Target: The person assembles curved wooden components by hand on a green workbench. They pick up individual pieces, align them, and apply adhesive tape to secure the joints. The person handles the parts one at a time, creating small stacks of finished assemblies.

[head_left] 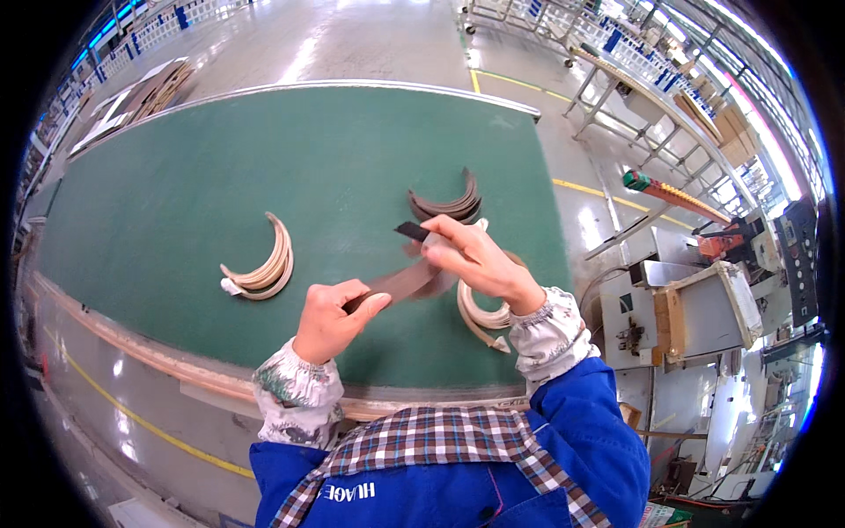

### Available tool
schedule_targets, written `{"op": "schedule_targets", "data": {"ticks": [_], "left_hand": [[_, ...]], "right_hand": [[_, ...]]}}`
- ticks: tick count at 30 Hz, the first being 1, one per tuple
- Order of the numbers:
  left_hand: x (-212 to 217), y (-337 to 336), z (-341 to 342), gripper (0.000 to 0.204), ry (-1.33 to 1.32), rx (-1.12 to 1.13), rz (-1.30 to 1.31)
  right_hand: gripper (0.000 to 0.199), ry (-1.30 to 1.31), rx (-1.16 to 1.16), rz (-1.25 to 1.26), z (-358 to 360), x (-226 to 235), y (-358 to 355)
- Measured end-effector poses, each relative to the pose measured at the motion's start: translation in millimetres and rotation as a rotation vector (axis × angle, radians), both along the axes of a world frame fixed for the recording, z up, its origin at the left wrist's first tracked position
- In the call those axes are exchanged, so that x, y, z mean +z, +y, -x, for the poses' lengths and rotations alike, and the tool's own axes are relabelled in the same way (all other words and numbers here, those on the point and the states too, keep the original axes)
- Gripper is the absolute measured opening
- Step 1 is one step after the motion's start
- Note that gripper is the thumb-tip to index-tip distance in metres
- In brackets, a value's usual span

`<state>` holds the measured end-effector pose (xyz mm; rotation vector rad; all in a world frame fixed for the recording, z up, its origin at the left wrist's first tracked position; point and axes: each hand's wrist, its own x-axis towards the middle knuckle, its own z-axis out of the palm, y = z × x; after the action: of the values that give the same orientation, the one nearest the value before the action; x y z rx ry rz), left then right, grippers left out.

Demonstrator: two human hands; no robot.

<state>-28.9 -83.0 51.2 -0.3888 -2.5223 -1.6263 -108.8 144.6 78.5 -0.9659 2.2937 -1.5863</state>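
Strip (407, 280), dark, thin and curved, sits just below frame centre, pinched at its lower end by the left hand (330, 319) and at its upper end by the right hand (475, 258). Three stacks of curved pieces lie on the green table (220, 167): pale stack (482, 315) under the right wrist, pale stack (264, 266) at left, dark stack (451, 204) farthest.

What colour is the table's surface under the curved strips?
Dark green, seen in the head view: the flat table surface.
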Motion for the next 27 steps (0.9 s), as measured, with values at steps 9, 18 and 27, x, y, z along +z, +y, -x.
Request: {"op": "schedule_targets", "data": {"ticks": [9, 18, 27], "left_hand": [[-25, 20, 3, 0.030, 0.142, 0.371, 0.431], [-28, 18, 10, 0.028, 0.177, 0.570, 0.364], [-23, 12, 12, 0.024, 0.124, 0.594, 0.477]], "right_hand": [[0.016, 0.484, -0.289, -0.302, -20, -28, -15], [0.016, 0.567, -0.357, -0.110, -23, -38, -55], [0.015, 0.565, -0.588, -0.229, 136, -89, -19]]}}
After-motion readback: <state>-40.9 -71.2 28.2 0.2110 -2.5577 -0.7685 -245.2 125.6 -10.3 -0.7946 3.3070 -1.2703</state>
